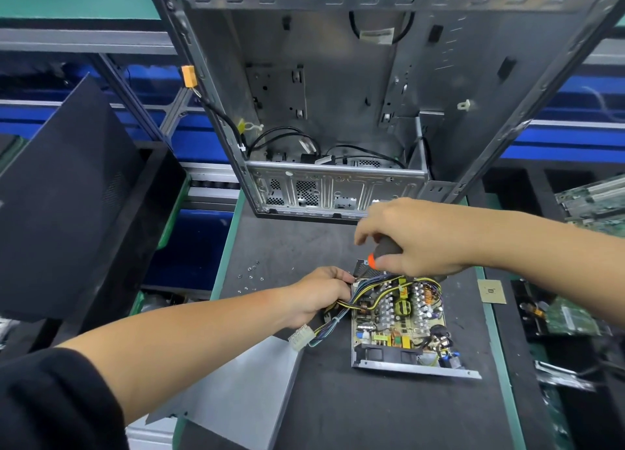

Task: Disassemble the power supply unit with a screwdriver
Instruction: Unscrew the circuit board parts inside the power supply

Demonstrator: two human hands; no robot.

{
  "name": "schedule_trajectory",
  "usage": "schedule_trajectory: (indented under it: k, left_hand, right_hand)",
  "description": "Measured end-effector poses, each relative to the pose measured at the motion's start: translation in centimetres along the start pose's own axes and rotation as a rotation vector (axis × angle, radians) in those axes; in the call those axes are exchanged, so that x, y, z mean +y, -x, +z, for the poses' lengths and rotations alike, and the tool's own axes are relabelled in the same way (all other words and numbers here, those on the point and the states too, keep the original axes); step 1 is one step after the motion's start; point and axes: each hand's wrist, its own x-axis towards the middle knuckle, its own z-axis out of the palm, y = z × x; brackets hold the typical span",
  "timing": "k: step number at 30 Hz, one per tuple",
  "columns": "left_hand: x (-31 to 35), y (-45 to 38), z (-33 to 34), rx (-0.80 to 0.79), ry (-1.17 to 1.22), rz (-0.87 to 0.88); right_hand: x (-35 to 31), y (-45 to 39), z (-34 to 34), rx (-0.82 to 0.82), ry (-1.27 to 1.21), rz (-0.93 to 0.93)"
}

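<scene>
Several loose screws (249,277): scattered on the dark mat (389,412), left of the power supply unit, well apart from both hands.
Grey metal cover (243,395): lies flat at the mat's near-left edge, partly under the left forearm.
Left hand (321,295): fingers curled round the wire bundle (341,309) where it leaves the unit's left side; yellow, black and blue wires run on to a white connector (299,338).
Power supply unit (400,324): sits in the middle of the mat, lid off, circuit board exposed; silver heat sinks, a copper coil, yellow parts and capacitors show, with a metal flange along its near edge.
Screwdriver (382,252): dark handle with an orange collar, pointing down at the unit's far-left corner; the tip is hidden.
Right hand (412,236): wrapped round the screwdriver handle, above the unit's far edge.
Computer case (355,94): open and gutted, standing beyond the unit.
Circuit boards (575,317): stacked to the right, off the mat.
</scene>
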Motion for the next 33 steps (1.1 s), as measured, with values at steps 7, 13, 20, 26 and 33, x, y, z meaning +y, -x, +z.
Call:
schedule_trajectory:
  k: [7, 13, 20, 26, 33]
  left_hand:
    - [0.4, 0.2, 0.2, -0.016, -0.007, -0.007]
    - [0.1, -0.1, 0.4, 0.065, -0.089, -0.001]
    - [-0.5, 0.2, 0.3, 0.074, -0.073, 0.016]
    - [-0.1, 0.4, 0.2, 0.020, -0.072, 0.049]
    - [-0.4, 0.4, 0.0, 0.012, -0.096, 0.056]
  right_hand:
    - [-0.6, -0.3, 0.1, 0.050, 0.110, 0.138]
    - [-0.4, 0.5, 0.1, 0.119, 0.081, 0.022]
    - [0.2, 0.3, 1.2, -0.009, 0.082, 0.059]
    - [-0.4, -0.5, 0.9, 0.011, 0.163, 0.193]
    - [-1.0, -0.9, 0.9, 0.071, 0.226, 0.092]
